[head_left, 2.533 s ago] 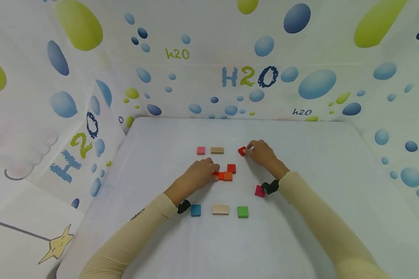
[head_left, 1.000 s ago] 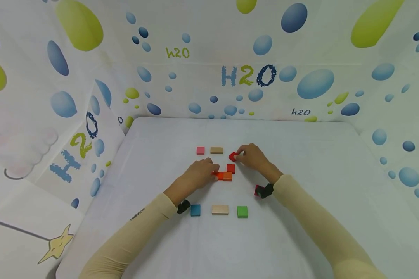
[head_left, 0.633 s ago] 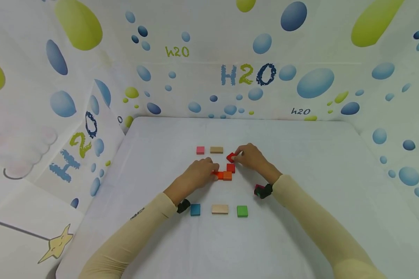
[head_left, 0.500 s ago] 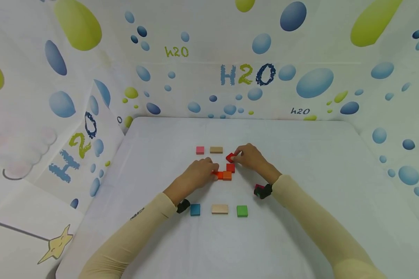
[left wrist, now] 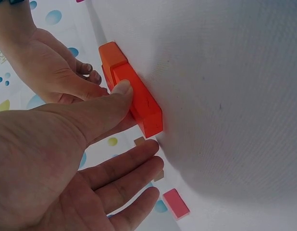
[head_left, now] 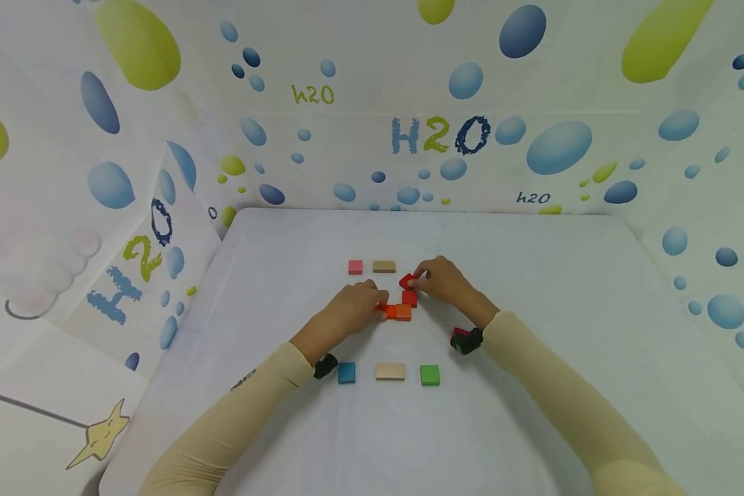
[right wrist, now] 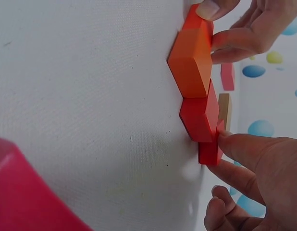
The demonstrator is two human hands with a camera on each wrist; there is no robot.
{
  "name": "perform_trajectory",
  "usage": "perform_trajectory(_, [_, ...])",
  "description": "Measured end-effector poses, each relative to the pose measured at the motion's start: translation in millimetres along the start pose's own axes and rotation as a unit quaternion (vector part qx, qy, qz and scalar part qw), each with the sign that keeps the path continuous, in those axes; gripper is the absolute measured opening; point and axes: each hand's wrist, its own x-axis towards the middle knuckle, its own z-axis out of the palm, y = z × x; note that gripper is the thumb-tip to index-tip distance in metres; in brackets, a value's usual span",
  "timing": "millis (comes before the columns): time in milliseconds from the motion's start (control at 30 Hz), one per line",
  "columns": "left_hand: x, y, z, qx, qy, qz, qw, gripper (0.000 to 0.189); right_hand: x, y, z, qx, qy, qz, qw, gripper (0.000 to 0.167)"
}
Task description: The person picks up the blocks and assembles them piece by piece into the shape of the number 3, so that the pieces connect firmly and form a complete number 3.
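Observation:
My left hand (head_left: 347, 310) pinches an orange-red block (left wrist: 147, 106) between thumb and fingers on the white table. An orange block (head_left: 404, 313) sits against its right end. Just behind the orange one lies a red block (head_left: 409, 299). My right hand (head_left: 444, 281) pinches another red block (head_left: 406, 281) by thumb and forefinger, turned at an angle close behind the first red block. In the right wrist view this held red block (right wrist: 209, 153) is partly covered by the nearer red block (right wrist: 200, 118) and my fingertips.
A pink block (head_left: 355, 267) and a tan block (head_left: 384, 266) lie farther back. Nearer me are a blue block (head_left: 346, 373), a second tan block (head_left: 390, 372) and a green block (head_left: 430, 375). A crimson block (head_left: 459, 332) is partly hidden by the right wrist camera (head_left: 468, 341).
My right hand has brought its red block leftward and slightly nearer me, up to the other red block, slowing lately. My left hand keeps its place on the orange-red block.

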Motion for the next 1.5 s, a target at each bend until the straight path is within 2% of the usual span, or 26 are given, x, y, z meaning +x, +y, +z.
perform_trajectory(800, [-1.7,1.0,-0.5,0.0,0.002,-0.003,1.0,0.031,-2.6,-3,-1,0.001,-0.009,0.002,1.0,0.032])
perform_trajectory(1300, [-2.7,-0.3,1.0,-0.002,0.004,0.0,1.0,0.029,-11.2,-11,-7,0.01,-0.014,0.004,0.9998,0.031])
perform_trajectory(1500, [-2.1,-0.4,1.1,-0.007,0.001,-0.003,1.0,0.029,-8.7,-9,-11,0.007,-0.007,0.005,0.9999,0.033])
